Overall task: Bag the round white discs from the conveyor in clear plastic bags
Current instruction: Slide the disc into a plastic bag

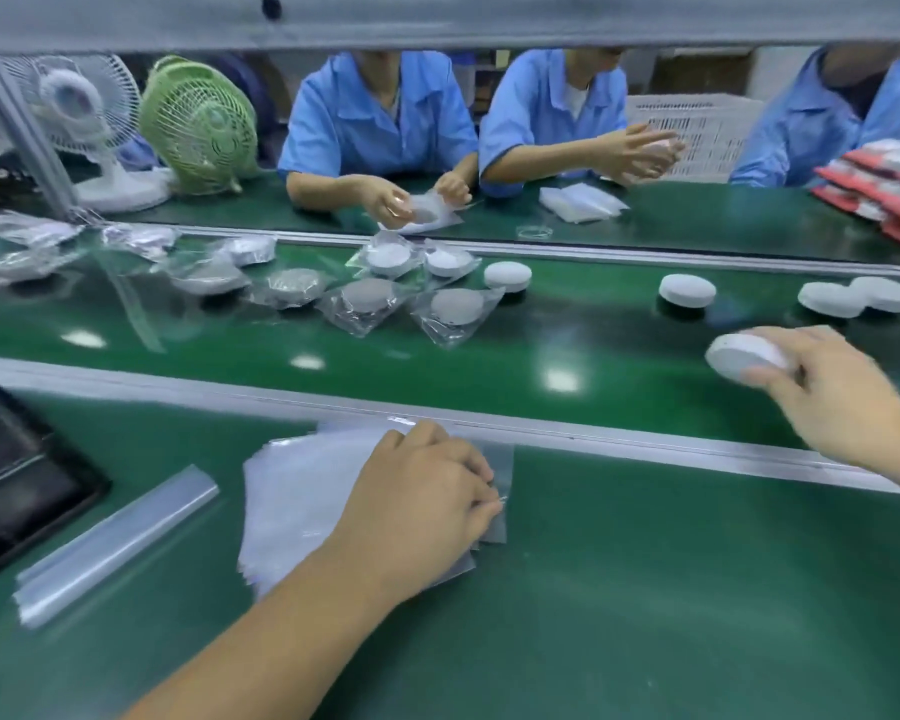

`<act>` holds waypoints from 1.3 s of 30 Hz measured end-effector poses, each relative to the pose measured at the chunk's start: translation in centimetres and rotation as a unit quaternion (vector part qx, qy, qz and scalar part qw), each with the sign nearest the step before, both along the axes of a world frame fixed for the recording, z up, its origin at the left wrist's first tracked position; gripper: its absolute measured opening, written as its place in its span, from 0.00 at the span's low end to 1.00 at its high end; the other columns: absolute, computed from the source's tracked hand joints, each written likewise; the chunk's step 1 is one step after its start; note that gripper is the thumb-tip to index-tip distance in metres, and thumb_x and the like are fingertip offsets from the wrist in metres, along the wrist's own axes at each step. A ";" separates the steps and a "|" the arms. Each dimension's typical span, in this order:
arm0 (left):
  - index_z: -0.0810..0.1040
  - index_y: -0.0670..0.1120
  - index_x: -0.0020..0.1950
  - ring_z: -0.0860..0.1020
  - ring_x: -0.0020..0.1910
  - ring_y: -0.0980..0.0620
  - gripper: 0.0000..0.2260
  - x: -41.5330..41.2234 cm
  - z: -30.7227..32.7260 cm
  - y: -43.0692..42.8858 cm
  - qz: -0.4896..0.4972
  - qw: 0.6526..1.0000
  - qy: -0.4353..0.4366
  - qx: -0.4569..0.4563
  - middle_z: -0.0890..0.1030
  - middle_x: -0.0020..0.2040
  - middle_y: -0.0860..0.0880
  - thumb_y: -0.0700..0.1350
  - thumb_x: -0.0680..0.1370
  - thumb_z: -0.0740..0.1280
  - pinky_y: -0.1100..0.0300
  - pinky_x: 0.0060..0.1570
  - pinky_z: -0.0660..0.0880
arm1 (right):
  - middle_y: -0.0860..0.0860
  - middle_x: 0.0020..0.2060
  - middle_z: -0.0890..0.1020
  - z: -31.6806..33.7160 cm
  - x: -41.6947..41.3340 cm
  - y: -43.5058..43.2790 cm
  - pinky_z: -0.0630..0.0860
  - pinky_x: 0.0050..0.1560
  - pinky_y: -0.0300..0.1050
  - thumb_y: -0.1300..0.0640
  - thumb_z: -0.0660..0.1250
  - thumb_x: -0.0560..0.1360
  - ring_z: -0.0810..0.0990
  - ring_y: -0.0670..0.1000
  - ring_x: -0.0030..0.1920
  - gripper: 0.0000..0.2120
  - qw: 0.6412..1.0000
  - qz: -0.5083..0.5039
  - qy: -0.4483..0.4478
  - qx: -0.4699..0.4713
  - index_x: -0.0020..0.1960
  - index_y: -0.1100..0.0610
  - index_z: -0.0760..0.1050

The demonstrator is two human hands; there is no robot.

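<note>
My right hand (832,392) grips a round white disc (744,356) just above the green conveyor belt (489,345) at the right. My left hand (427,491) lies on a stack of clear plastic bags (292,491) on the near green table, its fingertips pinching the right edge of a bag. Bare white discs sit further along the belt: one in the middle (508,275), one to its right (687,290) and a touching pair at the far right (853,298). Several bagged discs (367,298) lie on the belt's left half.
A metal rail (593,439) divides my table from the belt. A rolled clear plastic strip (115,543) and a black tray (17,475) lie to my left. Across the belt, people in blue shirts bag discs. Two fans (198,122) stand far left; red packets (884,189) far right.
</note>
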State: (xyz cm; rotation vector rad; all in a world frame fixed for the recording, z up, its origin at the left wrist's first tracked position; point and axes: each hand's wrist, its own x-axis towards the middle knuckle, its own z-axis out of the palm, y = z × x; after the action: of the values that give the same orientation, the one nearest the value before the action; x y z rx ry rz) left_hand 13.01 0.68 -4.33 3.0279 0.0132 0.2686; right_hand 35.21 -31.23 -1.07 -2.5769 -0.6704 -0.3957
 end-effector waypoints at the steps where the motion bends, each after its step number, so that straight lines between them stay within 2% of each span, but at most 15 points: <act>1: 0.84 0.62 0.55 0.67 0.58 0.57 0.13 0.0 -0.2 -0.1 -0.004 1.000 -0.016 -0.009 0.78 0.57 0.68 0.60 0.81 0.61 0.57 0.56 0.65 | 0.36 0.50 0.77 0.1 -2.4 2.3 0.71 0.51 0.43 0.48 0.64 0.80 0.73 0.42 0.52 0.14 0.997 0.071 0.007 0.020 0.63 0.35 0.72; 4: 0.86 0.60 0.48 0.71 0.53 0.59 0.09 -0.1 -0.5 -0.1 0.018 0.990 -0.078 -0.117 0.80 0.50 0.69 0.56 0.79 0.66 0.56 0.56 0.70 | 0.36 0.55 0.76 0.0 -8.9 6.9 0.69 0.53 0.35 0.48 0.63 0.81 0.77 0.42 0.51 0.13 0.974 0.223 -0.032 -0.015 0.64 0.38 0.75; 8: 0.86 0.60 0.47 0.78 0.54 0.63 0.04 -0.2 -0.1 -0.2 0.012 0.952 -0.146 -0.269 0.82 0.48 0.71 0.52 0.78 0.71 0.58 0.58 0.74 | 0.42 0.55 0.84 -0.9 -12.9 8.4 0.77 0.55 0.48 0.57 0.71 0.77 0.82 0.49 0.56 0.12 0.936 0.316 -0.154 0.001 0.59 0.49 0.84; 11: 0.86 0.60 0.51 0.81 0.55 0.61 0.05 -0.6 0.5 -0.8 -0.033 0.886 -0.110 -0.449 0.84 0.51 0.65 0.54 0.76 0.72 0.62 0.57 0.76 | 0.43 0.52 0.86 -1.4 -14.3 8.6 0.79 0.57 0.43 0.55 0.74 0.74 0.84 0.46 0.54 0.09 0.938 0.308 -0.126 0.099 0.53 0.54 0.87; 14: 0.85 0.59 0.56 0.84 0.55 0.54 0.18 -1.3 1.5 -1.8 -0.102 0.802 -0.017 -0.589 0.86 0.55 0.57 0.53 0.67 0.80 0.63 0.51 0.79 | 0.38 0.49 0.87 -1.8 -15.4 9.0 0.78 0.55 0.35 0.47 0.81 0.65 0.85 0.41 0.51 0.15 0.936 0.238 -0.028 0.260 0.50 0.48 0.86; 16: 0.83 0.62 0.57 0.83 0.52 0.60 0.24 -1.3 1.6 -2.7 -0.092 0.825 -0.057 -0.554 0.85 0.53 0.60 0.52 0.63 0.83 0.70 0.49 0.77 | 0.37 0.56 0.85 -2.0 -15.7 9.3 0.74 0.63 0.35 0.40 0.80 0.65 0.80 0.43 0.64 0.15 0.924 0.209 0.030 0.317 0.49 0.43 0.86; 18: 0.83 0.64 0.54 0.83 0.47 0.62 0.20 -1.2 1.6 -4.2 -0.030 0.822 -0.153 -0.548 0.85 0.49 0.62 0.52 0.65 0.82 0.71 0.43 0.77 | 0.39 0.68 0.79 -1.9 -15.8 9.7 0.70 0.70 0.42 0.32 0.78 0.62 0.71 0.42 0.74 0.21 0.886 0.227 0.182 0.360 0.52 0.39 0.87; 20: 0.84 0.61 0.50 0.83 0.42 0.63 0.11 -1.1 1.3 -5.5 0.028 0.790 -0.247 -0.560 0.86 0.45 0.60 0.54 0.69 0.77 0.72 0.39 0.76 | 0.40 0.63 0.82 -1.6 -15.6 10.3 0.75 0.67 0.41 0.34 0.81 0.60 0.77 0.41 0.68 0.23 0.841 0.267 0.301 0.360 0.54 0.35 0.85; 23: 0.82 0.61 0.55 0.81 0.41 0.66 0.09 -0.9 0.8 -5.4 0.071 0.798 -0.293 -0.521 0.85 0.49 0.61 0.59 0.77 0.70 0.72 0.40 0.76 | 0.38 0.45 0.87 -0.6 -13.8 11.8 0.75 0.48 0.28 0.44 0.80 0.66 0.85 0.38 0.47 0.08 0.891 0.242 0.243 0.296 0.44 0.36 0.86; 26: 0.77 0.63 0.59 0.75 0.59 0.65 0.14 -0.4 0.5 -2.3 0.060 0.891 -0.266 -0.363 0.75 0.62 0.63 0.64 0.77 0.61 0.72 0.55 0.69 | 0.41 0.39 0.87 0.2 -8.7 13.5 0.75 0.43 0.30 0.56 0.79 0.72 0.83 0.40 0.40 0.07 0.914 0.174 0.202 0.305 0.41 0.43 0.87; 28: 0.78 0.62 0.49 0.71 0.62 0.56 0.07 0.0 0.1 -0.1 0.060 0.953 -0.242 -0.170 0.72 0.62 0.55 0.61 0.74 0.68 0.56 0.57 0.69 | 0.39 0.39 0.86 0.3 -4.0 14.9 0.76 0.47 0.33 0.60 0.77 0.74 0.83 0.40 0.42 0.10 0.926 0.095 0.141 0.336 0.39 0.45 0.86; 31: 0.82 0.61 0.34 0.76 0.54 0.46 0.13 0.6 -0.7 1.8 0.056 0.985 -0.161 -0.009 0.79 0.51 0.54 0.59 0.58 0.83 0.47 0.46 0.73 | 0.39 0.44 0.86 -0.3 1.9 16.9 0.76 0.49 0.37 0.61 0.70 0.78 0.81 0.40 0.43 0.09 0.965 0.002 0.072 0.251 0.47 0.47 0.86; 35: 0.83 0.67 0.36 0.81 0.43 0.56 0.07 0.9 -1.6 2.0 -0.032 0.991 -0.130 -0.024 0.80 0.41 0.71 0.64 0.62 0.78 0.59 0.36 0.78 | 0.51 0.55 0.86 -2.6 4.5 18.5 0.80 0.55 0.47 0.58 0.64 0.82 0.83 0.55 0.51 0.12 0.994 0.003 0.111 0.023 0.61 0.49 0.83; 36: 0.84 0.67 0.37 0.81 0.42 0.58 0.04 1.0 -2.0 2.2 -0.041 0.989 -0.138 -0.030 0.80 0.41 0.72 0.64 0.66 0.73 0.61 0.36 0.78 | 0.51 0.58 0.85 -3.0 3.7 18.7 0.78 0.60 0.46 0.56 0.66 0.82 0.82 0.54 0.55 0.12 0.992 0.032 0.121 0.002 0.63 0.49 0.82; 39: 0.85 0.65 0.38 0.80 0.42 0.57 0.12 1.3 -2.6 2.1 -0.031 0.986 -0.151 -0.058 0.81 0.42 0.72 0.62 0.71 0.62 0.60 0.39 0.78 | 0.39 0.63 0.81 -3.7 -0.5 18.2 0.69 0.66 0.40 0.46 0.67 0.80 0.76 0.43 0.64 0.10 0.990 0.122 0.064 0.002 0.58 0.43 0.83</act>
State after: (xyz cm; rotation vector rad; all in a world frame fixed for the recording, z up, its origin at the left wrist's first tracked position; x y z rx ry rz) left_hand 14.30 2.78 -6.92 2.8334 -0.0849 0.6922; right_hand 34.72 -13.02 -4.76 -2.4526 -0.9233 -0.1495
